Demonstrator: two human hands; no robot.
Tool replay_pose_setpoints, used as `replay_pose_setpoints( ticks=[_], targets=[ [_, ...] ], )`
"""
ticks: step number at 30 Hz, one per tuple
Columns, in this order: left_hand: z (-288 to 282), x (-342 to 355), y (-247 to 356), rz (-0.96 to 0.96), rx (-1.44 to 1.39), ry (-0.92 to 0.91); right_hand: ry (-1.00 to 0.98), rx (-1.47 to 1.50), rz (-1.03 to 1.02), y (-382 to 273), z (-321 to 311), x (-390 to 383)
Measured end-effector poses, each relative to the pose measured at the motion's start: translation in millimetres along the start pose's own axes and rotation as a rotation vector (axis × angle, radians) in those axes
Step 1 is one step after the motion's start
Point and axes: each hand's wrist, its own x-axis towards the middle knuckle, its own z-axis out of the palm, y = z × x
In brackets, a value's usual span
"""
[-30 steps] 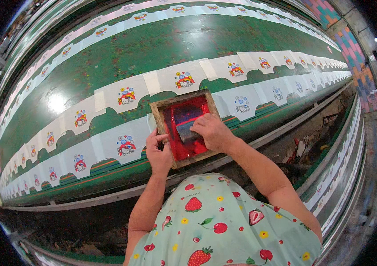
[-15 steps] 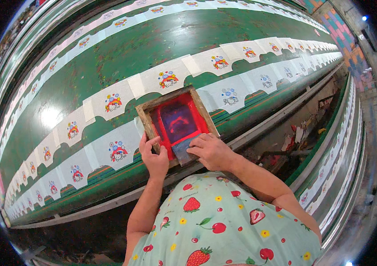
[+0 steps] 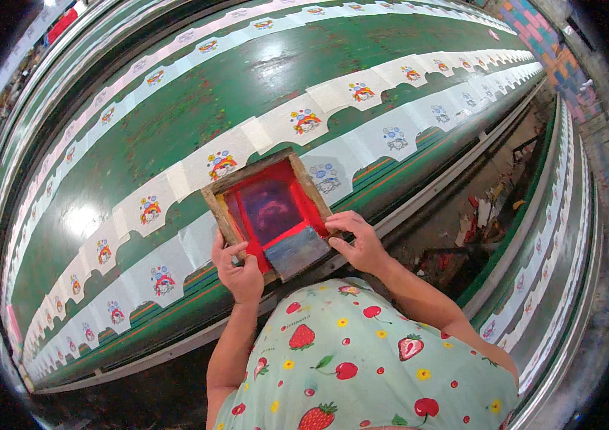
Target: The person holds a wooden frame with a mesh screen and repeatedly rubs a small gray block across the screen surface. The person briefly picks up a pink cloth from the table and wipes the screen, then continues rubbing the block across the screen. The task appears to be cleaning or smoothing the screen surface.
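Evidently, the wooden frame [image 3: 247, 170] sits just left of the picture's centre, over the near row of cloth pieces [image 3: 195, 238] on the green worktop [image 3: 197, 107]. The left hand [image 3: 240, 278] has its grip clamped on the frame's left rail, near the lower end; the right hand [image 3: 363, 247] has its grip pinched, as far as it shows, on the right rail by the lower corner. Whether the frame lies flat or is raised a little, I cannot tell.

The main risk seems to be smearing: if the 2 hands tilt the frame unevenly or let it slide sideways, wet ink could drag across the cloth. The scraper [image 3: 295, 252] is another worry. It rests at the frame's lower end with neither grip around it, so a sharp tilt might send it sliding over the mesh or out past the lower rail. Fingers close to the ink could also pick some up and mark a piece.

The frame works as a shallow tray. Inside it are red ink [image 3: 309, 203] along the sides, a dark purple mesh [image 3: 269, 208] in the middle, and the grey scraper at the bottom. Right of it, a blue-grey print [image 3: 326, 177] shows on cloth; toward the lower left, a printed piece [image 3: 163, 281] carries red as well.
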Motion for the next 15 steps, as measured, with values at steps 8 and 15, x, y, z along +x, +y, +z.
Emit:
replay_pose_setpoints(
  ticks=[8,15],
  targets=[
    [111.4,-16.7,28.0,-0.015,-0.012,-0.036,0.009,-0.041,-0.042,58.0,-101.7,9.7],
    [150.9,-25.9,34.6,-0.18,-0.12,-0.016,-0.05,-0.019,-0.076,82.4,-145.4,19.2]
  ],
)
